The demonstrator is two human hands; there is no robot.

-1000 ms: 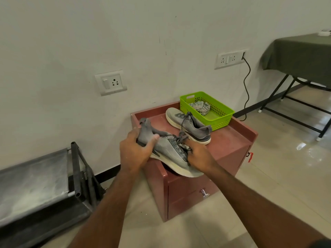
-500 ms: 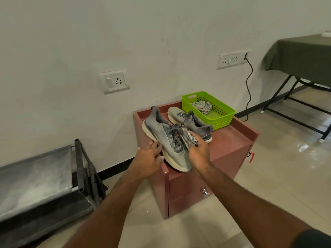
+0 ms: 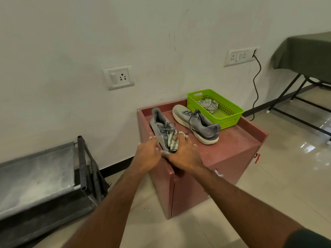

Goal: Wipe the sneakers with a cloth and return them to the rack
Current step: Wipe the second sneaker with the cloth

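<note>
Wall (image 3: 71, 42): pale, behind everything; carries a single socket (image 3: 118, 77) and, further right, a double socket (image 3: 239, 56) with a black cord (image 3: 256, 86) hanging to the floor.
Floor (image 3: 286, 176): glossy beige tiles.
Rack (image 3: 44, 179): dark metal frame with a dusty grey shelf, at the left, near the wall, apart from the table.
Side table (image 3: 308, 52): far right, under a green cover, on black legs.
Table (image 3: 232, 145): red-brown cabinet with a raised rim; both sneakers and the basket sit on its top.
Basket (image 3: 231, 119): bright green, at the far right corner of the table, with a crumpled rag (image 3: 208, 104) inside.
Right sneaker (image 3: 197, 122): grey with a white sole, upright, just left of the basket, heel toward the near side.
Left sneaker (image 3: 161, 127): grey, along the table's left rim, heel at the far end, toe under the hands.
Cloth (image 3: 172, 143): striped, lying on the left sneaker's toe.
Right hand (image 3: 184, 153): fingers curled over the cloth, pressing it onto the shoe.
Left hand (image 3: 148, 153): at the shoe's left side by the rim, fingers loosely bent and touching it; whether it truly grips, I cannot tell.
</note>
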